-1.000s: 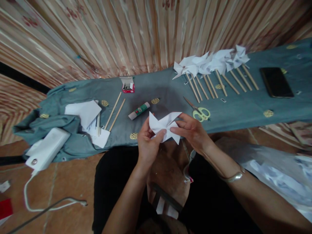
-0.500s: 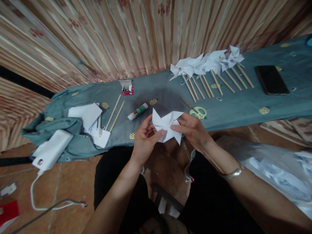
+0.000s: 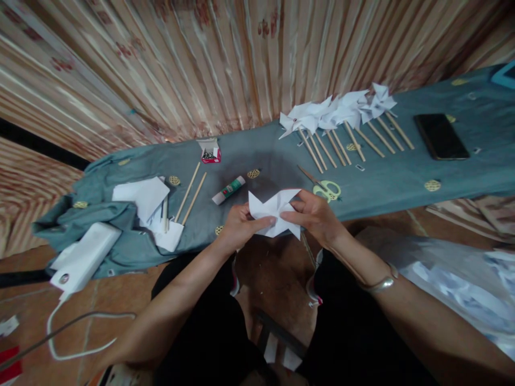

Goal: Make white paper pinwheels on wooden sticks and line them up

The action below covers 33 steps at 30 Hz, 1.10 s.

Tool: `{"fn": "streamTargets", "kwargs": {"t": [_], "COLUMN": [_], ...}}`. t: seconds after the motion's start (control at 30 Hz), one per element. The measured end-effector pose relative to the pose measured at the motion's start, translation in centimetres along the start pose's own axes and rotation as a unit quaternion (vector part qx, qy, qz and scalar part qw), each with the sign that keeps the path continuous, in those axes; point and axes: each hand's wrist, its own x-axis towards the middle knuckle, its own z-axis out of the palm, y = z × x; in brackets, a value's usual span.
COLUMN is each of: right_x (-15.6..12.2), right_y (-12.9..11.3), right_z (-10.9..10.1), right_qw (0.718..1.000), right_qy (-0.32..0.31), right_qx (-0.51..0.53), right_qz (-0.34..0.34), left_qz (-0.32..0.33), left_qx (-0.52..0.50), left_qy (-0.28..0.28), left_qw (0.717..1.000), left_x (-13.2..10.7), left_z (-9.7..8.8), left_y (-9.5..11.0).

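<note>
A white paper pinwheel [image 3: 270, 206] with folded, pointed blades is held between both hands, just over the table's near edge. My left hand [image 3: 240, 225] pinches its left side, the thumb pressed near the centre. On the other side, my right hand [image 3: 317, 214] grips it with thumb and fingers, a silver bangle at the wrist. Beyond the right hand lie scissors [image 3: 330, 190] with pale green handles. A glue stick [image 3: 228, 190] rests beyond the left hand. No stick shows on the held pinwheel.
Several finished pinwheels [image 3: 328, 115] on wooden sticks lie in a row at the back. A small open box [image 3: 210, 154] holds metal bits. Loose sticks [image 3: 194, 198], paper sheets [image 3: 145, 195] and a white power bank [image 3: 86, 257] with a cable are at left. A phone [image 3: 440, 136] lies right.
My left hand has turned and its fingers have closed in behind the paper, its forearm swinging outward left. The pinwheel stays in both hands, slightly lower and tilted. The view has shifted a little.
</note>
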Motion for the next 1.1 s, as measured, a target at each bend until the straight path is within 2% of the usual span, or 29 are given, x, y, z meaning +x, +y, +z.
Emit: {"fn": "streamTargets", "kwargs": {"t": [0.17, 0.3, 0.5, 1.1], "right_x": [0.5, 0.7, 0.9, 2.0], "right_y": [0.3, 0.4, 0.3, 0.9], "right_z": [-0.1, -0.1, 0.3, 2.1], "right_qw": [1.000, 1.000, 1.000, 0.998], "right_qy": [-0.001, 0.004, 0.006, 0.006], "right_qx": [-0.018, -0.020, -0.025, -0.062], "right_qz": [0.010, 0.011, 0.015, 0.024], "left_qz": [-0.005, -0.007, -0.007, -0.025], "left_qx": [0.053, 0.061, 0.034, 0.006], "left_qy": [-0.055, -0.075, -0.030, 0.014], "left_qw": [0.997, 0.995, 0.999, 1.000], "left_x": [0.9, 1.2, 1.2, 1.0], "left_z": [-0.8, -1.2, -1.3, -2.6], "left_y": [0.3, 0.5, 0.0, -0.5]}}
